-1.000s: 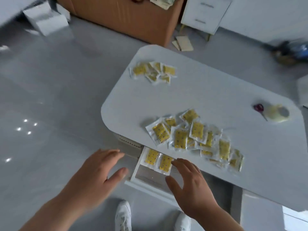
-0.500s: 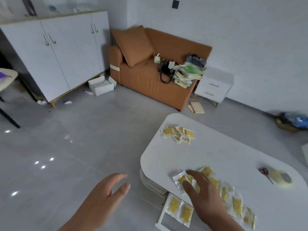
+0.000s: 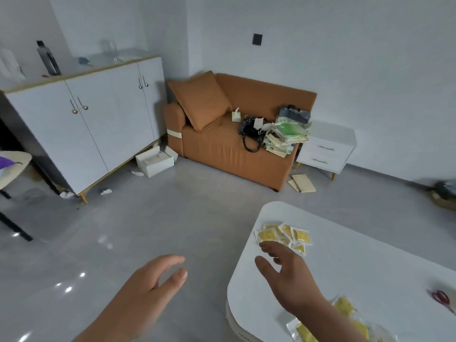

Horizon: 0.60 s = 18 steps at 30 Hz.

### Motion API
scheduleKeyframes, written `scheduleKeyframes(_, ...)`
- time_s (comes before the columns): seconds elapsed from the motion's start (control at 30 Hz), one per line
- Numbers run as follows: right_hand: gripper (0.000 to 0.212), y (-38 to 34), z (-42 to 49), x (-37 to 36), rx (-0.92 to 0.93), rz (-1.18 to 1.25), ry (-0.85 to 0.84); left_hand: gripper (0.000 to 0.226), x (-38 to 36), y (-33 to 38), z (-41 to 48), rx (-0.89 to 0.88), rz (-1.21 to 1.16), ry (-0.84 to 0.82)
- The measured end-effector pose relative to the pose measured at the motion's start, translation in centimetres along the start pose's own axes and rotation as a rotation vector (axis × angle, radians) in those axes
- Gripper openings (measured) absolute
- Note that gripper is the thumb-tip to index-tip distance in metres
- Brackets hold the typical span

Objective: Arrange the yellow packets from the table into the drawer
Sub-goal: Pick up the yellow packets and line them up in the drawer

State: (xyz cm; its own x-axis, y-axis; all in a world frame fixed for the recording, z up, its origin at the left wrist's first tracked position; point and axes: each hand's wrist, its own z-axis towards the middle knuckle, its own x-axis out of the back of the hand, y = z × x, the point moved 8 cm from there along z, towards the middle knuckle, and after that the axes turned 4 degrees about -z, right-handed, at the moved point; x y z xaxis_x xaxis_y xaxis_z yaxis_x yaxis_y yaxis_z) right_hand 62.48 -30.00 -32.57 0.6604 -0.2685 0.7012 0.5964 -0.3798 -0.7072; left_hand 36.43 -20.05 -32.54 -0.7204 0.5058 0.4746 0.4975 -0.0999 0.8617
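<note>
Our right hand [image 3: 286, 275], fingers spread and empty, is just beside the far packets [image 3: 283, 236] on the table [image 3: 357, 257]; left hand [image 3: 148, 290] relaxed, empty.

Left hand [image 3: 148, 287] and right hand [image 3: 288, 277] were bare. Forearms [image 3: 333, 324] were uncovered to the frame edge.
</note>
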Motion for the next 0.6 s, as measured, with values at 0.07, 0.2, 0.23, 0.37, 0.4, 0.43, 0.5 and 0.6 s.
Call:
scheduleKeyframes(0.07, 0.032, -0.1, 3.2, -0.5, -0.038, 0.029, 0.006, 0.044, 1.6, 0.2, 3.7, 0.015, 0.012, -0.017)
scheduleKeyframes(0.2, 0.023, -0.8, 8.2, -0.5, -0.105, 0.072, 0.021, 0.024, 4.1, 0.7, 10.2, 0.023, 0.028, -0.058)
scheduleKeyframes(0.23, 0.021, -1.0, 9.3, -0.3, -0.115, 0.068, 0.021, 0.022, 4.7, 1.2, 11.6, 0.006, 0.012, -0.051)
scheduleKeyframes(0.37, 0.025, -2.1, 13.8, 0.9, -0.146, 0.041, 0.061, 0.028, 6.1, 2.7, 17.1, -0.046, -0.015, -0.087)
scheduleKeyframes(0.4, 0.027, -2.4, 14.8, 1.2, -0.148, 0.023, 0.079, 0.027, 6.2, 2.9, 18.6, -0.044, -0.022, -0.108)
scheduleKeyframes(0.43, 0.029, -2.8, 15.9, 1.4, -0.151, 0.008, 0.097, 0.021, 6.2, 2.8, 20.3, -0.039, -0.019, -0.135)
scheduleKeyframes(0.5, 0.030, -3.4, 18.0, 1.6, -0.166, -0.010, 0.130, 0.049, 6.5, 3.3, 23.7, -0.076, -0.043, -0.195)
scheduleKeyframes(0.6, 0.033, -4.3, 21.2, 1.7, -0.196, -0.029, 0.210, 0.067, 7.3, 4.4, 29.9, -0.149, -0.034, -0.242)
